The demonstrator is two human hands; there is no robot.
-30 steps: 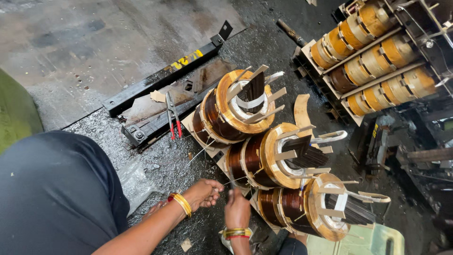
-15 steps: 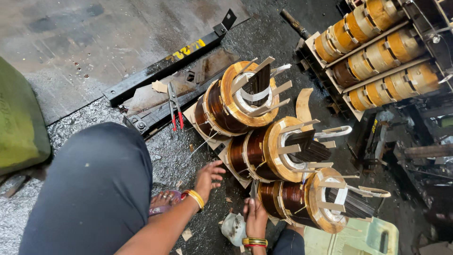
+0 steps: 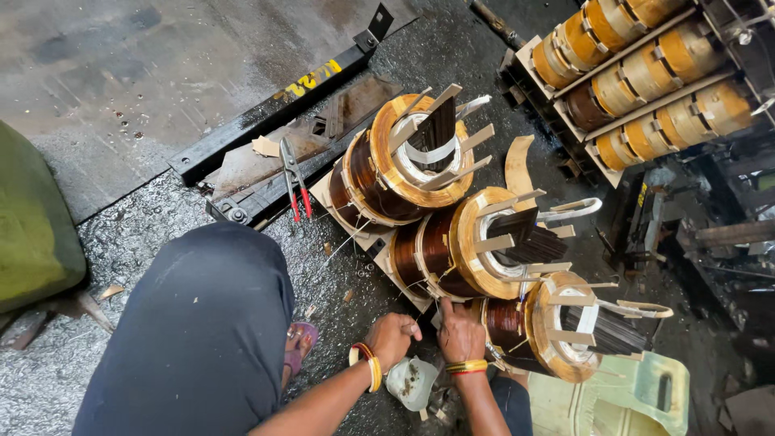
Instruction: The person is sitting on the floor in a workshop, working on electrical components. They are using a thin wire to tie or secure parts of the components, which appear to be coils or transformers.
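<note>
Three copper-wound coils with tan end rings lie side by side on the dark floor: a far coil [image 3: 404, 165], a middle coil [image 3: 468, 246] and a near coil [image 3: 549, 327]. My left hand [image 3: 391, 337], with yellow and red bangles, is curled into a fist just left of the near coil's base. My right hand [image 3: 460, 331] presses against the gap between the middle and near coils, fingers bent. What it grips is hidden. A small white bag [image 3: 412, 381] of bits lies under both wrists.
My knee in dark trousers [image 3: 202, 339] fills the lower left. Red-handled pliers [image 3: 295, 186] lie beside a black steel channel [image 3: 274, 113]. A rack of more coils [image 3: 638, 73] stands at the upper right. A pale green plastic can [image 3: 613, 400] sits by the near coil.
Both hands have shifted from the middle coil's base toward the near coil. My left hand, spread before, has closed into a fist.
</note>
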